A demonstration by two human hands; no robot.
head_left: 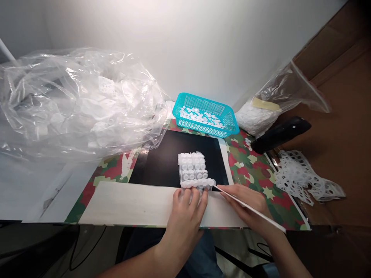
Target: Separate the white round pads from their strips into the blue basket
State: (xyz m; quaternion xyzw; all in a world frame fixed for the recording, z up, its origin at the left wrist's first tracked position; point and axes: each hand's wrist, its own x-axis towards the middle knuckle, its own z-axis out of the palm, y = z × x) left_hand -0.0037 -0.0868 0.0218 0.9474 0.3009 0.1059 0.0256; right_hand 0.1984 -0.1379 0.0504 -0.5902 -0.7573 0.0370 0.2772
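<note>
A block of small white round parts (pixel 193 168), set in rows like moulded plastic caps, lies on the black mat (pixel 162 158). Its near row is tilted up above the others. My left hand (pixel 188 208) grips the near edge of this block, fingers bent over it and the thumb out of sight. In my right hand (pixel 251 202) is a long thin white stick-like tool (pixel 249 206), held between closed fingers. Its tip touches or nearly touches the right end of the raised row; its exact kind I cannot make out.
Behind the mat stands a turquoise basket (pixel 207 129) holding many white discs. A large clear bag (pixel 87 104) of white pieces fills the left. At right are a filled zip bag (pixel 257 116), a black handle (pixel 281 135) and perforated white scraps (pixel 301 177). A pale strip (pixel 124 204) lines the front edge.
</note>
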